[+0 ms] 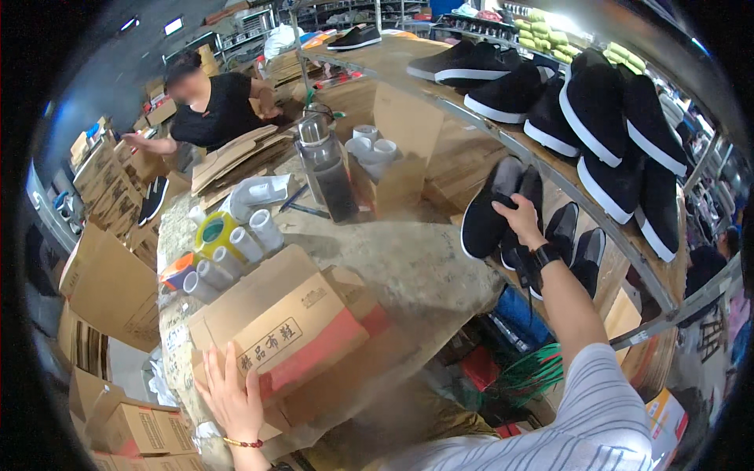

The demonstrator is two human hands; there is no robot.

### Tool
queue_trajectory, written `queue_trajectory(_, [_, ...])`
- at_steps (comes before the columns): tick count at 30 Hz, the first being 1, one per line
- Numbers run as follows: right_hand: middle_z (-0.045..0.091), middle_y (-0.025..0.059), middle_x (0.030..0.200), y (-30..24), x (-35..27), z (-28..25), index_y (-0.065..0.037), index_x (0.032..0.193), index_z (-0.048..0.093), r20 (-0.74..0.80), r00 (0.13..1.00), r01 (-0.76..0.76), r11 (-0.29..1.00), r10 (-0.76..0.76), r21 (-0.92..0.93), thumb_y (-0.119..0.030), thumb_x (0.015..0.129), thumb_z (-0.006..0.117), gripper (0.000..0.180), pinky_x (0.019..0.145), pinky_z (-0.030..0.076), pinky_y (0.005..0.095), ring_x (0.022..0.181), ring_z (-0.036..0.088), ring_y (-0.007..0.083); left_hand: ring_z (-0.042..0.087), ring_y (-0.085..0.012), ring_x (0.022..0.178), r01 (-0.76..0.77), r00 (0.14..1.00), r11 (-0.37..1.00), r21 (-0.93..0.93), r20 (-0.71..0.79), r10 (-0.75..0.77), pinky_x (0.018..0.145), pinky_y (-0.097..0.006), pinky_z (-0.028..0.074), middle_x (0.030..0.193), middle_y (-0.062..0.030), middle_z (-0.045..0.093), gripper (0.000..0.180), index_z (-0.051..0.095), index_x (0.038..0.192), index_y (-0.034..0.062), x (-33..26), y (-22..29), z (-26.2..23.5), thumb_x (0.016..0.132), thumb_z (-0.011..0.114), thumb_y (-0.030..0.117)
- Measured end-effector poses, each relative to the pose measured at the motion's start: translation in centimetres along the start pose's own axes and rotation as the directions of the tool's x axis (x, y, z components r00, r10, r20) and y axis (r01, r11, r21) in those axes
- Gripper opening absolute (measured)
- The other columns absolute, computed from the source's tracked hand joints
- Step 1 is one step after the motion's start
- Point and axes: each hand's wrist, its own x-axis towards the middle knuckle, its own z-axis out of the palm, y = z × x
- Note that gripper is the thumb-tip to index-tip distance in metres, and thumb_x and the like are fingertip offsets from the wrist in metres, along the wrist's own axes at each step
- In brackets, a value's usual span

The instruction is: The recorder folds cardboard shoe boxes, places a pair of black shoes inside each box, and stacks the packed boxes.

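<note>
**Left hand spread on carton, right hand closed on black shoes**

Left hand, lower left of the frame: wide, palm down, fingers fanned, laid against the near left side of a brown cardboard box with a red band. Not gripping. Thumb set apart from the fingers; beaded bracelet at the wrist.

Right hand, right of centre: narrowed, fingers bent in over a pair of black shoes. Forefinger lies across the upper of the left shoe; remaining fingers partly hidden. Cannot tell whether the shoes bear on the board beneath. Dark band on the wrist, striped sleeve higher up the arm.

Box sits at lower centre on a worn worktable, flaps raised. Just beyond it, left of centre: white rolls and a yellow-green tape roll. Farther up, near centre: a dark-bodied bottle, standing upright, with more white rolls to its right.

Beside the right hand, more dark shoes on the lower level. Upper right: heaped black shoes with white soles on the upper shelf.

Upper left: a co-worker in a dark top, beyond stacked flat cardboard.
</note>
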Motion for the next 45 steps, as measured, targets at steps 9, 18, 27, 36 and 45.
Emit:
queue_trajectory(9, [0.063, 0.0098, 0.106, -9.8, -15.6, 1.2, -0.005, 0.115, 0.058, 0.438, 0.890, -0.451, -0.096, -0.128, 0.887, -0.022, 0.089, 0.057, 0.031, 0.083, 0.049, 0.0324, 0.091, 0.062, 0.0244, 0.046, -0.0213, 0.088, -0.087, 0.903, 0.991, -0.099, -0.429, 0.036, 0.084, -0.038, 0.030, 0.086, -0.0017, 0.049, 0.027, 0.071, 0.099, 0.0188, -1.9, 0.9, -0.3, 0.074, 0.066, 0.008])
queue_trajectory(18, [0.063, 0.0105, 0.107, -17.5, -29.0, 5.1, -0.004, 0.116, 0.057, 0.411, 0.789, -0.470, -0.018, -0.457, 0.882, -0.022, 0.091, 0.054, 0.031, 0.085, 0.050, 0.0350, 0.093, 0.062, 0.0250, 0.047, -0.0282, 0.118, -0.067, 0.995, 0.477, -0.876, -0.020, 0.102, 0.102, -0.042, 0.034, 0.124, -0.0113, 0.055, 0.041, 0.060, 0.120, 0.0050, -2.8, 8.9, 0.8, 0.080, 0.062, 0.009])
queue_trajectory(27, [0.063, 0.0128, 0.108, -17.9, -22.5, 8.3, -0.002, 0.119, 0.055, 0.376, 0.689, -0.664, -0.331, -0.620, 0.671, -0.022, 0.093, 0.053, 0.033, 0.088, 0.051, 0.0431, 0.100, 0.061, 0.0267, 0.061, -0.0291, 0.096, -0.436, 0.756, 0.735, -0.520, -0.655, -0.015, 0.083, -0.034, 0.050, 0.107, -0.0167, 0.061, 0.046, 0.055, 0.125, 0.0043, 1.5, 2.7, -2.6, 0.080, 0.064, 0.002])
queue_trajectory(36, [0.063, 0.0150, 0.105, -31.4, -19.7, 10.1, -0.002, 0.083, 0.062, -0.150, 0.036, 0.936, -0.020, -0.988, 0.352, 0.001, 0.069, 0.066, 0.016, 0.087, 0.047, 0.0371, 0.097, 0.060, 0.0323, 0.066, -0.0259, 0.079, -0.495, 0.863, 0.792, -0.357, -0.310, 0.400, 0.068, -0.035, 0.055, 0.090, -0.0053, 0.066, 0.025, 0.071, 0.088, 0.0107, -0.8, 0.1, 1.0, 0.070, 0.059, -0.002])
queue_trajectory(45, [0.061, 0.0152, 0.096, -24.6, -14.5, 17.3, -0.001, 0.105, 0.055, -0.049, 0.719, 0.602, 0.587, -0.693, 0.541, -0.012, 0.087, 0.060, 0.021, 0.075, 0.050, 0.0318, 0.088, 0.062, 0.0220, 0.050, -0.0301, 0.110, 0.089, 0.857, 0.460, -0.883, -0.168, -0.487, 0.092, -0.038, 0.041, 0.121, -0.0183, 0.052, 0.069, 0.036, 0.134, 0.0003, 2.2, -9.1, 4.9, 0.074, 0.071, 0.009])
